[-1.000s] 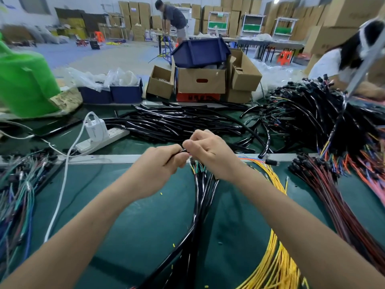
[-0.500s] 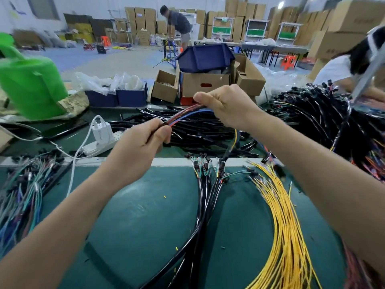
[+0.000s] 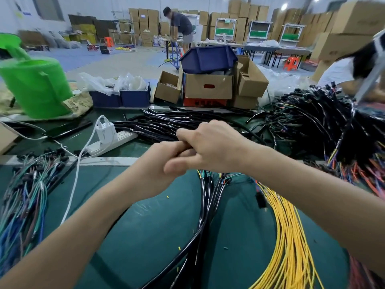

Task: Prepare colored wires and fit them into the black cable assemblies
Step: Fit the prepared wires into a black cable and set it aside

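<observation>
Hands rejoined: left hand (image 3: 158, 163) and right hand (image 3: 210, 147), raised apart before, now meet above glossy black cable bundle (image 3: 205, 207) at dark-green bench (image 3: 145, 236) middle; fingers curled, cannot tell what they grip; likely fitting wires.

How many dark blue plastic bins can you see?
3 bins: two side by side left of the brown cardboard boxes, one upturned atop the middle box. Others may be hidden.

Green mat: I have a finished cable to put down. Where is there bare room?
Bare green mat lies between the black cables and the yellow wires, and either side of the left forearm, to the white cord. Crowded: the cable pile on the right and the far strip around the power strip.
</observation>
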Motion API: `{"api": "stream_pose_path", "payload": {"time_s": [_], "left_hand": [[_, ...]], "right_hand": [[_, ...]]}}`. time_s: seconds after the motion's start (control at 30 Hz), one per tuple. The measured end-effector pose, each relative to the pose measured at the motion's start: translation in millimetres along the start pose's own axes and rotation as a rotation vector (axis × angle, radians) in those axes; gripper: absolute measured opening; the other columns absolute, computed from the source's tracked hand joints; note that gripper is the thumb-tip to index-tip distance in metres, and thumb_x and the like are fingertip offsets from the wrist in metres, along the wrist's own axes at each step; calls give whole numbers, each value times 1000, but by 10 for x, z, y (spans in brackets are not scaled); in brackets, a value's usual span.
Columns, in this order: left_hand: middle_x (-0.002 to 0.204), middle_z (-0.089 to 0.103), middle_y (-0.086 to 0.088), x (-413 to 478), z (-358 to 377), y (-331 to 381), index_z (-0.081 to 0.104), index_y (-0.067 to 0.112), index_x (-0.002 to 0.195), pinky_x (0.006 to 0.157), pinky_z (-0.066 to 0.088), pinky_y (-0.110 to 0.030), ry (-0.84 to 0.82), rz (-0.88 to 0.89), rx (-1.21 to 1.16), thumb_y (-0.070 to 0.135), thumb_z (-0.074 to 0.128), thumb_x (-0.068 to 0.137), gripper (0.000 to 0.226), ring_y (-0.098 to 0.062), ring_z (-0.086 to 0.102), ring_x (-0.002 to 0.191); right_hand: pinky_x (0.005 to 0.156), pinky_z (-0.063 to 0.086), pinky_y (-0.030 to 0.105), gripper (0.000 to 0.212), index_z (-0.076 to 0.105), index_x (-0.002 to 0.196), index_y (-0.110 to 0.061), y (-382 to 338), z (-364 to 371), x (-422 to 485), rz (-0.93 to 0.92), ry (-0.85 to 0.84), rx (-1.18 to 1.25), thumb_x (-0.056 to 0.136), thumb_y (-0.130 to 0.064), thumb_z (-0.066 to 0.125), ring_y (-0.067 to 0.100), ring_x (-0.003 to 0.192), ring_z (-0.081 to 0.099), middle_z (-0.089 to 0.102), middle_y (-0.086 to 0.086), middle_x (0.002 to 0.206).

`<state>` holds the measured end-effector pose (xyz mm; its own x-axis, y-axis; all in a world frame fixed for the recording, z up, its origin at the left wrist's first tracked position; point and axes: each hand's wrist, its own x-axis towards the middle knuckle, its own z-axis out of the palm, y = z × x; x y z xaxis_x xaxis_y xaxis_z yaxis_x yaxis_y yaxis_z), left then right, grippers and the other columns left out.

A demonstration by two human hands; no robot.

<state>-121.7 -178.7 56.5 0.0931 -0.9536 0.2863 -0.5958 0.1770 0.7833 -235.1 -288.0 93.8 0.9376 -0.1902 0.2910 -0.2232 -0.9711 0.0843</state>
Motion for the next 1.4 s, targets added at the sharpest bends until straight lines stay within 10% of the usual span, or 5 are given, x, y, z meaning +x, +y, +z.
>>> {"api": "stream_pose_path", "payload": {"time_s": [0.17,0.5,0.7,1.0,1.4], "left_hand": [[48,45,12,-101,-11,-75,50,25,64,43,27,-16,72,-69,107,23,44,96,33,-6,32,44],[55,42,9,-143,72,36,53,23,75,44,31,-15,-112,-92,199,32,40,97,26,-6,37,46],[49,46,17,-149,173,28,53,12,79,42,28,-16,-44,-114,91,32,42,96,29,-6,34,43],[51,37,3,-196,43,-42,62,11,81,40,26,-14,-80,-117,-310,41,45,94,37,-9,26,42],[58,47,0,-215,87,79,67,17,85,46,25,-19,-225,-174,-345,16,43,97,27,-14,28,48]], "right_hand": [[53,38,28,34,51,83,-18,370,142,-189,216,-214,450,79,-45,71,13,53,49,59,3,65],[44,21,27,43,46,80,-17,178,-29,-313,-124,-13,-340,80,-57,61,25,48,28,46,7,52],[44,9,27,44,31,88,-19,17,1,-368,-49,-21,-305,85,-57,55,24,50,24,49,4,63],[58,51,38,37,57,119,-19,50,5,-584,-121,65,245,94,-42,43,18,74,63,66,-7,98],[65,51,39,31,74,97,-19,-24,-107,-559,-61,-8,199,91,-30,46,19,73,63,68,-5,81]]}}
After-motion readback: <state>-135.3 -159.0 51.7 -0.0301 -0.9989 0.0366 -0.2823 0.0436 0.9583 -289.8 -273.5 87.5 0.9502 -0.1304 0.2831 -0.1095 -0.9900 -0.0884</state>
